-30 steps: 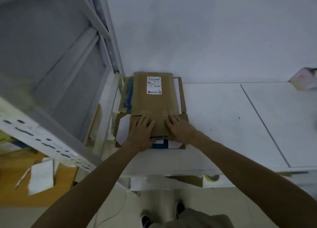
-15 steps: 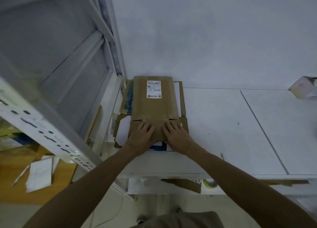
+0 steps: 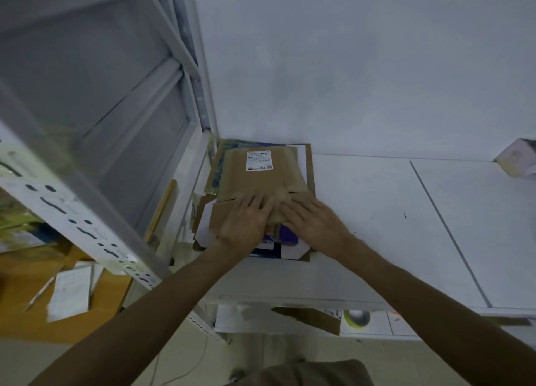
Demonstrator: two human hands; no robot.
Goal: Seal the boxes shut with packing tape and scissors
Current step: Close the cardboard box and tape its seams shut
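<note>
- Pressing down on the box (image 3: 258, 182), left grip (image 3: 246, 226) and right grip (image 3: 316, 223) lie flat side by side, fingers straight, holding nothing.
- That box rests on the white surface (image 3: 362, 211), beside a metal rack (image 3: 72, 202).

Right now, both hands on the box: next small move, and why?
Probably hold the near flap down with the left hand and free the right hand to fetch tape: both hands lie flat on the cardboard box, pressing that flap, and neither holds tape or scissors.
</note>
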